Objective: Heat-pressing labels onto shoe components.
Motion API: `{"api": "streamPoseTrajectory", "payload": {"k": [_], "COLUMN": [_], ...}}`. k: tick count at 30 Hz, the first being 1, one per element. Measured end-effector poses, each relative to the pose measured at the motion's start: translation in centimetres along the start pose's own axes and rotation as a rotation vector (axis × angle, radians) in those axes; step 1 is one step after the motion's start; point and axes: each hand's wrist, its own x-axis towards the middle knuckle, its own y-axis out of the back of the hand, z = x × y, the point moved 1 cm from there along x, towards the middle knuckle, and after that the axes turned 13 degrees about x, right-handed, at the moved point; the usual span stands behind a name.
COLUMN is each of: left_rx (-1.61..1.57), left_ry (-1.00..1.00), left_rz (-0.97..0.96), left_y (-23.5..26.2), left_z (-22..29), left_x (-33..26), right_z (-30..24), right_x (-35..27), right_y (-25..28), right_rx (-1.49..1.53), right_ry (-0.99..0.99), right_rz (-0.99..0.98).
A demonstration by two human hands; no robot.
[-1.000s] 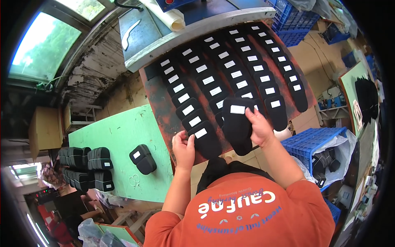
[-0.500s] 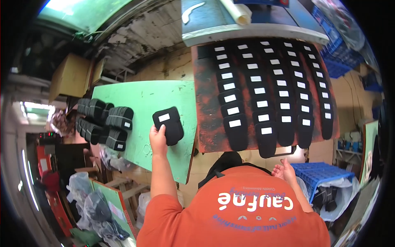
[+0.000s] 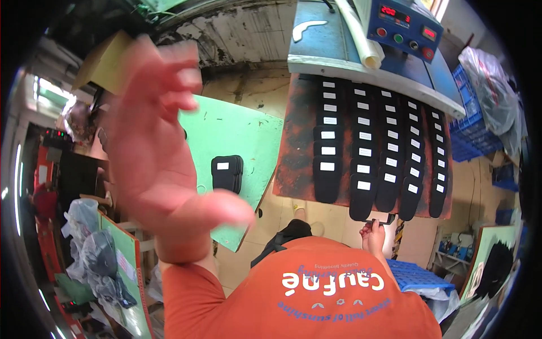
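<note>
Flat black pads (image 3: pixel 327 186), elongated with rounded ends, lie in five columns on the mottled red-and-black table (image 3: pixel 296 169). Within each column they overlap like shingles, each with a rectangular white label exposed; the nearest pads show almost their full length. The second and fourth columns from the left overhang the table's near edge, where a dark handle (image 3: pixel 390 219) projects between them, partly covered. A stack (image 3: pixel 228 179) of similar pads, label upward, rests on the green table (image 3: pixel 257 121), near its right edge.
</note>
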Motion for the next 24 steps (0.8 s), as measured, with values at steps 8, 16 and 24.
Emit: {"api": "streamPoseTrajectory", "payload": {"k": [8,16,24], "left_rx": [0.034,0.146,0.815], "left_ry": [-0.616,-0.783,-0.928], "left_rz": [0.126,0.086,0.155], "left_y": [6.6,29.9,13.5], "left_z": [3.9,2.1,4.3], "left_x": [3.4,-7.0,2.0], "right_z": [0.4,-2.0,-6.4], "right_x": [4.9,15.6,21.5], "right_y": [-4.0,-8.7,-17.9], "right_rx": [0.049,0.097,0.059], "right_ry": [-0.045,-0.146,-0.093], "right_rz": [-0.102,-0.24,0.102]}}
